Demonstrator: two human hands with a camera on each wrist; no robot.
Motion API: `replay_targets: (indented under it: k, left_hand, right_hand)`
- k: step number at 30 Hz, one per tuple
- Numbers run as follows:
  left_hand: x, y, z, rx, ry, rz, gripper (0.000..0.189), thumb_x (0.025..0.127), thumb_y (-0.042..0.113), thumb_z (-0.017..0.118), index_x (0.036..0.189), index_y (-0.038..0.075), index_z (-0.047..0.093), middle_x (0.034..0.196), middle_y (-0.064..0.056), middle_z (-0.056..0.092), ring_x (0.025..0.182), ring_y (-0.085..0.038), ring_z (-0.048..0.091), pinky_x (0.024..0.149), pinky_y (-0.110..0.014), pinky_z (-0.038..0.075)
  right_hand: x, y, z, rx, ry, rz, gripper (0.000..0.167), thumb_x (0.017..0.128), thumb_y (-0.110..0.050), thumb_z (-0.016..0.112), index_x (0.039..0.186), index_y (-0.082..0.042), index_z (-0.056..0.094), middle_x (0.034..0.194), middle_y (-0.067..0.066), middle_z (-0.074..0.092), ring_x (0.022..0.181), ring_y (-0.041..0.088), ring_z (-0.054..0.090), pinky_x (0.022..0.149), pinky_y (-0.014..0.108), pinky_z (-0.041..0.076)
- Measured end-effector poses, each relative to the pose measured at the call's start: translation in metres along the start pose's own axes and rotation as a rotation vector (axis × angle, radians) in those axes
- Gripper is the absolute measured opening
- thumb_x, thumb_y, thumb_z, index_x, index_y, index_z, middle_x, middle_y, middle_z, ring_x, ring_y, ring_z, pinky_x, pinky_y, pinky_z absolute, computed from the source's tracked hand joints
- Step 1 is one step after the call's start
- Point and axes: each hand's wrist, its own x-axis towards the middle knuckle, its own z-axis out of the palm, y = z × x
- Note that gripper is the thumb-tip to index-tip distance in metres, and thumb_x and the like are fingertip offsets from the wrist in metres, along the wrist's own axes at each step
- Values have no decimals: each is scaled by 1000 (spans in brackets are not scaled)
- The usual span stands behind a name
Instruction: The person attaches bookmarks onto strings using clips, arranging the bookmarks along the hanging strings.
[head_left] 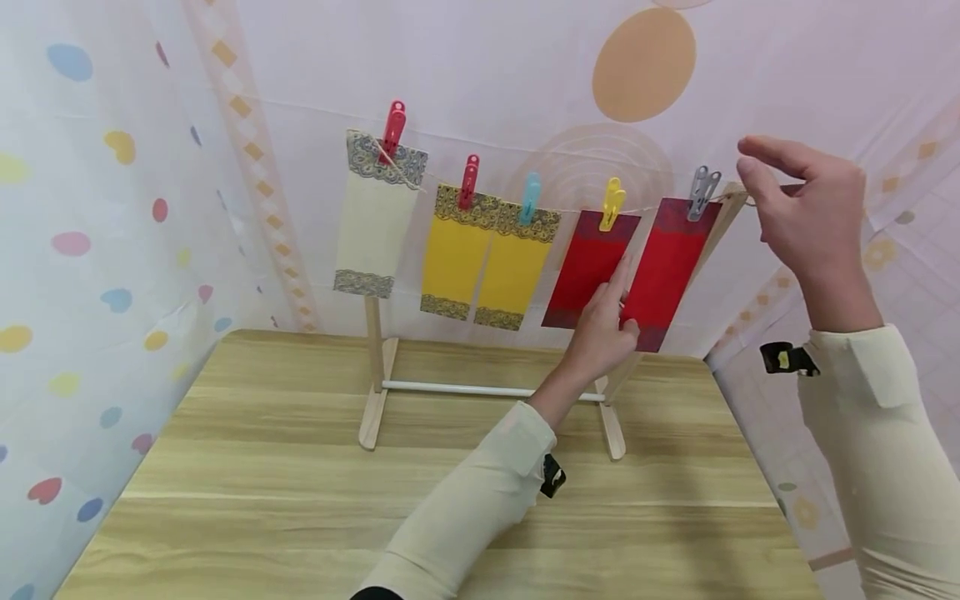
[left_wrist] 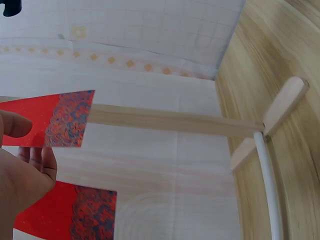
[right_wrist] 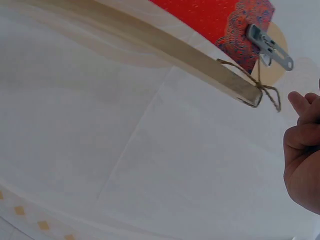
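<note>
My left hand (head_left: 596, 329) pinches the lower part of the right-hand red paper card (head_left: 660, 271), thumb in front and fingers behind its edge in the left wrist view. A grey clothespin (head_left: 703, 193) fastens the card's top to a string. To the right of this clothespin is my right hand (head_left: 810, 200), raised, with thumb and forefinger near each other and nothing between them. The right wrist view shows the grey clothespin (right_wrist: 270, 47) apart from the right hand (right_wrist: 305, 145). Another red card (head_left: 592, 262) hangs beside the left hand from a yellow clothespin (head_left: 612, 204).
A wooden stand with a white crossbar (head_left: 480, 388) is on the wooden table (head_left: 300, 500). Further left hang two yellow cards (head_left: 453, 258) with red and blue clothespins, and a cream card (head_left: 375, 217) with a red one (head_left: 393, 133). A patterned curtain (head_left: 480, 67) is behind.
</note>
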Motion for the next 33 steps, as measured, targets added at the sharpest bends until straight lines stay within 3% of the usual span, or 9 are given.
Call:
replay_targets:
  k: [2,4,8,12,16,20,25,33]
  left_hand:
    - [-2,-4,-1,28,-3,5,90,90,-7,62,164,21,19,114,-5,51,97,-14,50,69,-20,51]
    - [-4,-9,-3,56,1,10,85,91,-7,61,163,18,24,110,-4,52,96,-13,50,73,-20,49]
    - [-7,-18,-9,102,9,10,76,92,-6,59,160,15,32,107,-5,53,97,-14,52,78,-22,47]
    - [-10,-25,-19,149,10,17,70,93,-5,58,157,13,38,108,-7,53,97,-17,52,81,-24,46]
    - [-13,-31,-30,242,19,66,66,92,-6,57,154,11,43,108,-11,55,97,-21,54,81,-26,46]
    - [-20,-37,-45,398,48,132,65,91,-5,60,152,10,46,108,-12,57,97,-22,53,78,-28,47]
    - [-29,-43,-66,525,120,238,66,87,-6,65,150,8,49,106,-13,59,95,-25,55,79,-35,48]
    - [-42,-49,-100,633,185,286,61,85,-10,63,143,7,56,99,-13,58,88,-27,54,70,-38,47]
  right_hand:
    - [-4,-1,1,27,38,-49,26,96,-19,68,116,-6,78,108,-10,75,73,-7,62,52,7,42]
    - [-10,-1,4,50,46,-92,24,96,-17,68,113,-4,78,105,-11,75,68,-6,61,52,7,43]
    - [-22,1,14,72,28,-149,22,96,-13,68,111,-1,78,100,-8,74,49,-6,52,51,8,43]
    - [-34,2,25,65,-8,-191,21,96,-9,67,112,0,77,98,3,74,53,-6,55,56,9,45]
    - [-44,3,35,58,-52,-221,21,96,-7,67,113,1,76,94,18,74,55,-7,54,57,9,45]
    - [-50,4,43,33,-83,-235,20,96,-8,68,112,1,77,88,18,74,55,-9,51,56,9,42]
    - [-56,3,53,40,-128,-242,20,96,-8,68,112,1,76,86,16,74,58,-9,53,58,10,43]
    - [-69,3,71,14,-188,-267,22,94,-7,70,114,2,75,85,13,74,56,12,52,55,12,42]
